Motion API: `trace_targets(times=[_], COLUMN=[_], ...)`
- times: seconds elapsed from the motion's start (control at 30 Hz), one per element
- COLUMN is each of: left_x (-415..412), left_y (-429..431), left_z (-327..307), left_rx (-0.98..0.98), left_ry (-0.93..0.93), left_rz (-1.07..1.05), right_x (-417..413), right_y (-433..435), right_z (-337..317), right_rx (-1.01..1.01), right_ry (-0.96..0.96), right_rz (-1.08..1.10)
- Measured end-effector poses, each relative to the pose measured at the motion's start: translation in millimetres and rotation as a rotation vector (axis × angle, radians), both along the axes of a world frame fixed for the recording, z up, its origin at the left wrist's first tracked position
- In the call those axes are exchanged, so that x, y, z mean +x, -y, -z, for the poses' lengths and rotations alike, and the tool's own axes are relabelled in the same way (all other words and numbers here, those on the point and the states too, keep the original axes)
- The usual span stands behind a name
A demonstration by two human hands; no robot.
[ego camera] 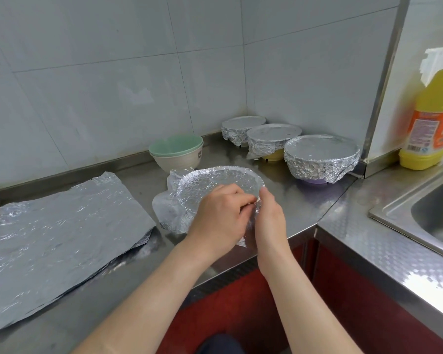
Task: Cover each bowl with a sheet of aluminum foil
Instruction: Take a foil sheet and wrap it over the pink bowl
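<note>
The left hand (219, 213) and right hand (269, 221), close together, pinch the near edge of the silver foil-draped round bowl (215, 183) on the steel surface (299, 200).

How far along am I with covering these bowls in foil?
Done: three covered bowls at the back right. In hand: the left hand and right hand crimp foil over a fourth bowl. Left: the stacked bare bowls behind it, with spare sheets lying to the left.
</note>
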State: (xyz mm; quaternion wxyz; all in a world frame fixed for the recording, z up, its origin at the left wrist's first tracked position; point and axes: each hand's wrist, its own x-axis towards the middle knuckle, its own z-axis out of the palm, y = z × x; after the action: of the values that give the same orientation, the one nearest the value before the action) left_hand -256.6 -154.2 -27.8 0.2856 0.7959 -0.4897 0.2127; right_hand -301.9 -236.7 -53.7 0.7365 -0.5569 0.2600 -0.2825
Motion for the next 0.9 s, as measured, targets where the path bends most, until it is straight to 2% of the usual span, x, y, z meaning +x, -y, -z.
trace_targets(times=[0.17, 0.27, 0.33, 0.43, 0.53, 0.73, 0.9], left_x=[0.8, 14.5, 37.7, 70.5, 82.2, 84.5, 84.9], left_y=[0.3, -7.9, -16.8, -25.8, -23.5, -21.7, -23.2], left_z=[-6.9, -21.8, -34.1, -42.3, -32.5, -21.1, -20.1], left_rx=[0.03, -0.017, -0.019, 0.154, 0.243, 0.223, 0.24], left_ry=[-0.028, -0.053, -0.085, -0.198, -0.34, -0.302, -0.29], left_rz=[-0.001, -0.077, -0.171, -0.325, -0.278, -0.221, -0.247], right_x=[-2.4, -4.6, -1.1, 10.5, 23.1, 34.3, 35.6], right_y=[-0.7, 11.5, 18.1, 19.1, 15.1, 10.3, 9.9], right_z=[-10.1, -16.3, -19.0, -27.3, -31.5, -24.5, -25.4], right_rx=[-0.158, -0.219, -0.19, -0.129, -0.126, -0.176, -0.123], right_ry=[-0.094, -0.086, -0.092, -0.076, -0.062, -0.089, -0.089], right_rz=[-0.085, -0.04, 0.01, 0.049, 0.051, 0.11, 0.096])
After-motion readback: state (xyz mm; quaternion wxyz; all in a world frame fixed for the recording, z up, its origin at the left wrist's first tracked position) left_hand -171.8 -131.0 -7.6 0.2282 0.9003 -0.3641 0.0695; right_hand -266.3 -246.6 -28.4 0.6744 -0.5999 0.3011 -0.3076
